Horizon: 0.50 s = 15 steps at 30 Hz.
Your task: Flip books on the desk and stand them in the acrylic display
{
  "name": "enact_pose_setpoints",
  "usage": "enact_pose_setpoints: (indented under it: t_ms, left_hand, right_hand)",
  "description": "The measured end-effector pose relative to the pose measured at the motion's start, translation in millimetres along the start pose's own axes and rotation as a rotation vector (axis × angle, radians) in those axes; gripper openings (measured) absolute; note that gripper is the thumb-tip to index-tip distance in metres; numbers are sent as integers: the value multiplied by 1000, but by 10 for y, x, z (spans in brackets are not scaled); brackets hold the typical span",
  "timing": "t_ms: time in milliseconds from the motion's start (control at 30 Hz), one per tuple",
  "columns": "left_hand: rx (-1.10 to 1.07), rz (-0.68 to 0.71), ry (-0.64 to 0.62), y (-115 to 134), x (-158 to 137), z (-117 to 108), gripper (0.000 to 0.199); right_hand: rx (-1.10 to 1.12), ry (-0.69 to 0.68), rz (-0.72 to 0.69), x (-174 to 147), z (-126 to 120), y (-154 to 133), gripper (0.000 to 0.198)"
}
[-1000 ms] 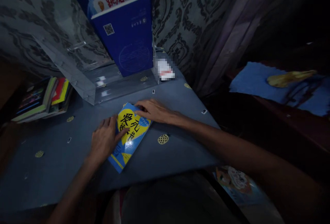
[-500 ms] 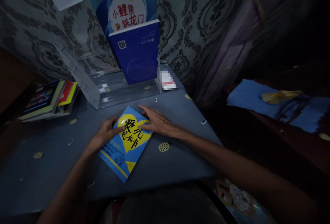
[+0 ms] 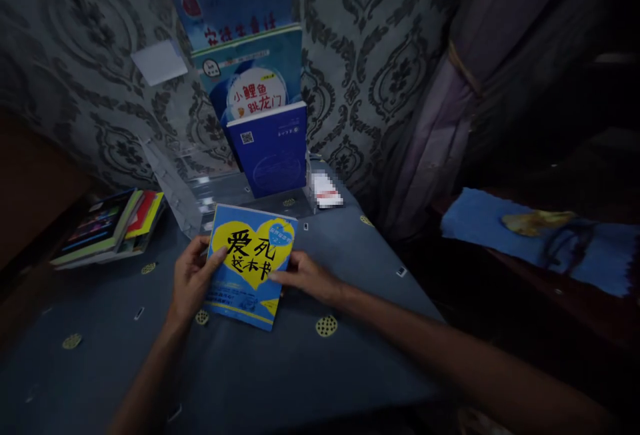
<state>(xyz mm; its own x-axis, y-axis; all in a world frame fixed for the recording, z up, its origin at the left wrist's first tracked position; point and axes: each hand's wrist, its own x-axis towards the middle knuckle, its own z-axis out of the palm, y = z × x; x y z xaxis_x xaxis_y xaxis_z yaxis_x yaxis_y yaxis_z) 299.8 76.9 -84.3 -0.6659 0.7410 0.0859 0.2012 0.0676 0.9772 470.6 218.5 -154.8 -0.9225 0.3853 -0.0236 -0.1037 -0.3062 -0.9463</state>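
A blue book with a yellow heart on its cover (image 3: 245,295) is held between both hands, its top edge tipped up toward the rack. My left hand (image 3: 193,275) grips its left edge, thumb on the cover and fingers behind. On the right edge, my right hand (image 3: 307,276) is closed the same way, its thumb over the heart. Beyond the book, a clear plastic rack (image 3: 175,188) stands on the table. At the rack's right end, a dark blue book (image 3: 273,155) stands in front of a teal book (image 3: 213,88) and a taller blue book (image 3: 235,1).
A small stack of books (image 3: 107,228) lies at the table's left. By the rack's right end is a white item with a blurred face (image 3: 327,191). Patterned wallpaper rises behind the table (image 3: 280,368). A blue cloth (image 3: 475,221) lies on a surface at the right.
Both hands have closed on the heart book, lifted it off the table and turned it straighter. The camera view has tilted up, showing more of the tall blue book.
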Motion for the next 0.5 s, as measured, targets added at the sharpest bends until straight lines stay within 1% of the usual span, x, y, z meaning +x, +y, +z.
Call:
enact_pose_setpoints:
  t_ms: [67, 133, 200, 267, 367, 500]
  left_hand:
    - [2, 80, 25, -22, -9, 12, 44]
    - [6, 172, 51, -54, -8, 28, 39]
    - [-8, 248, 59, -100, -3, 59, 39]
    - [-24, 271, 52, -164, -2, 113, 45]
    - [-32, 240, 68, -290, -22, 214, 59]
    - [6, 222, 104, -454, -88, 309, 75]
  right_hand:
    - [-151, 7, -96, -46, 16, -34, 42]
    - [-355, 73, -214, -91, -5, -107, 32]
    - [-585, 136, -318, -134, -48, -195, 24]
    - [-766, 165, -417, -166, -94, -261, 23]
    - [-934, 182, -510, -183, -130, -268, 34]
    - [-1103, 249, -543, -191, -78, -163, 60]
